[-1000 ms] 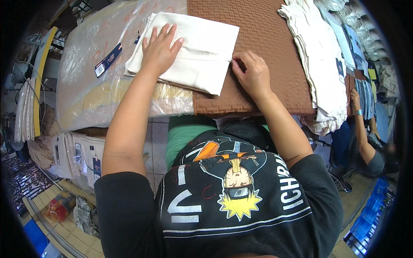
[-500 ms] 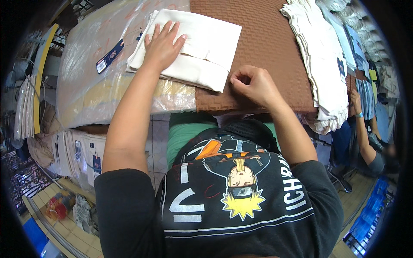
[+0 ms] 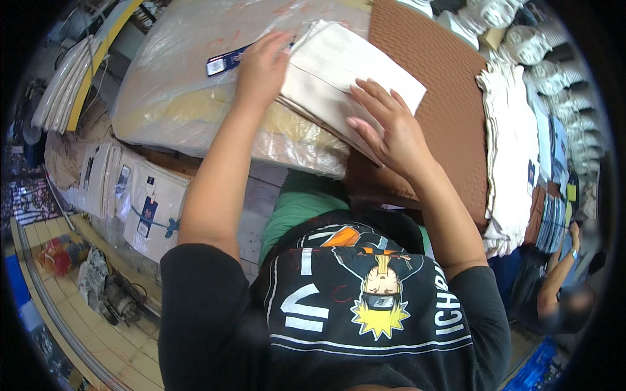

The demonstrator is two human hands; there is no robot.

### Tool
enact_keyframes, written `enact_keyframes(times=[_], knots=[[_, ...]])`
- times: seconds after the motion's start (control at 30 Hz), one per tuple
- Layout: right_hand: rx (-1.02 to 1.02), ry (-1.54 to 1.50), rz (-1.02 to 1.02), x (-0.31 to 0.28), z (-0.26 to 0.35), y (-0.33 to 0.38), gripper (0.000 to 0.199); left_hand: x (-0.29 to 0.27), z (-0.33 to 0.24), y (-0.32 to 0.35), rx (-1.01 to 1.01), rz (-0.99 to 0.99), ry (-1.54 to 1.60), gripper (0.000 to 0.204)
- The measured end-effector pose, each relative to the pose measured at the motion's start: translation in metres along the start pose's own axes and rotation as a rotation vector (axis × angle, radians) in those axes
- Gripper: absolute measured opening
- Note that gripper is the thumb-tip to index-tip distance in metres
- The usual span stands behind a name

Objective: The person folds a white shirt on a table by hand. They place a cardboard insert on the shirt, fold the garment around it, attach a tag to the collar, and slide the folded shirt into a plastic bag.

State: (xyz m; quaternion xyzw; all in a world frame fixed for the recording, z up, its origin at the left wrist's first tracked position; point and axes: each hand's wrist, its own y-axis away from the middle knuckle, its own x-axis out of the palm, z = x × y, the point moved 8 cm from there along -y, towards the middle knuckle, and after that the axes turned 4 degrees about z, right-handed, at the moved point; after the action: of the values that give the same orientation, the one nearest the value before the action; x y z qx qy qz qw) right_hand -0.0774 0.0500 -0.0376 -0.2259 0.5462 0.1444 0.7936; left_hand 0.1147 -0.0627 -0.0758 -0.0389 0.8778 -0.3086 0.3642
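The cream cloth (image 3: 345, 78) lay folded compact, straddling the plastic-wrapped bundle (image 3: 176, 98) and brown mat (image 3: 450, 98), left hand (image 3: 264, 65) and right hand (image 3: 388, 127) pressing flat, ungripped; only stacking seemingly remained.

a: what is the left hand (image 3: 262, 68) resting on?
b: it is lying where a cream, matt folded cloth (image 3: 345, 78) is meeting a large clear plastic bag (image 3: 189, 85), glossy and crinkled. the right hand (image 3: 391, 130) is pressing the same soft cloth.
a: and beneath?
b: a brown mat (image 3: 450, 98) is showing a rough, woven-looking texture. beside it, a stack of white fabric pieces (image 3: 512, 150) is looking matt and limp.
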Motion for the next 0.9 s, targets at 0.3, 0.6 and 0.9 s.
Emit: enact_keyframes(times=[0.3,0.6,0.9], knots=[[-0.007,0.166,0.067,0.099,0.031,-0.084,0.072,-0.027,0.055,0.068,-0.666,0.163,0.066,0.036],[0.045,0.169,0.036,0.112,0.038,-0.09,0.072,-0.018,0.046,0.051,-0.639,0.357,-0.039,0.026],[0.077,0.212,-0.117,0.112,0.045,-0.101,0.049,0.007,0.073,0.055,-0.802,0.27,0.519,0.029]])
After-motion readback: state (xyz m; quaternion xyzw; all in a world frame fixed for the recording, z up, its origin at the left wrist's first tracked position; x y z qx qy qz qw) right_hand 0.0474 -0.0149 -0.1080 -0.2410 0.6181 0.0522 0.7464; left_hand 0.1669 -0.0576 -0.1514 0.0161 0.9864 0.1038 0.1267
